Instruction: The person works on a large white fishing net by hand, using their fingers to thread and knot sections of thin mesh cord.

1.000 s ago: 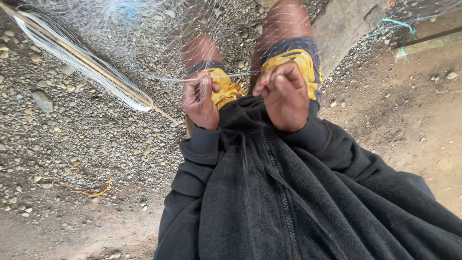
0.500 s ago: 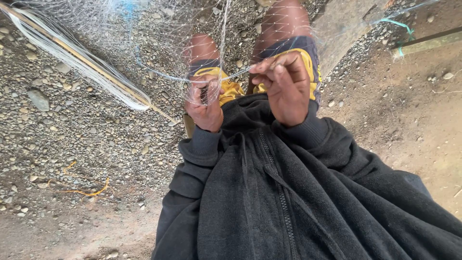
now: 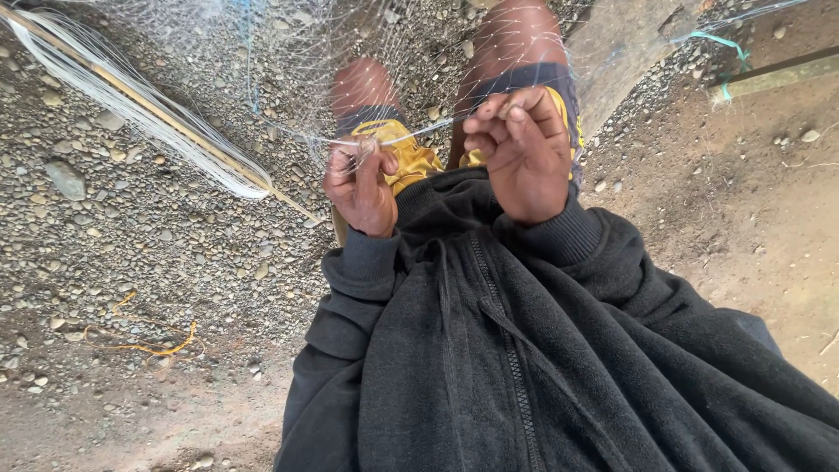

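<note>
Two hands working a fine net above gravel ground.

Open gravel [image 3: 131, 262] lies to the left and bare dirt [image 3: 769, 218] to the right; a pole [image 3: 157, 114] wrapped in white line crosses the upper left; a plank [image 3: 620, 44] stands beyond the knees; the net [image 3: 288, 52], thin, pale and nearly transparent, hangs taut before the shorts [image 3: 411, 157]; left hand [image 3: 360, 185] pinches a strand of it, right hand [image 3: 523, 153] curls its fingers closed on the mesh.
</note>
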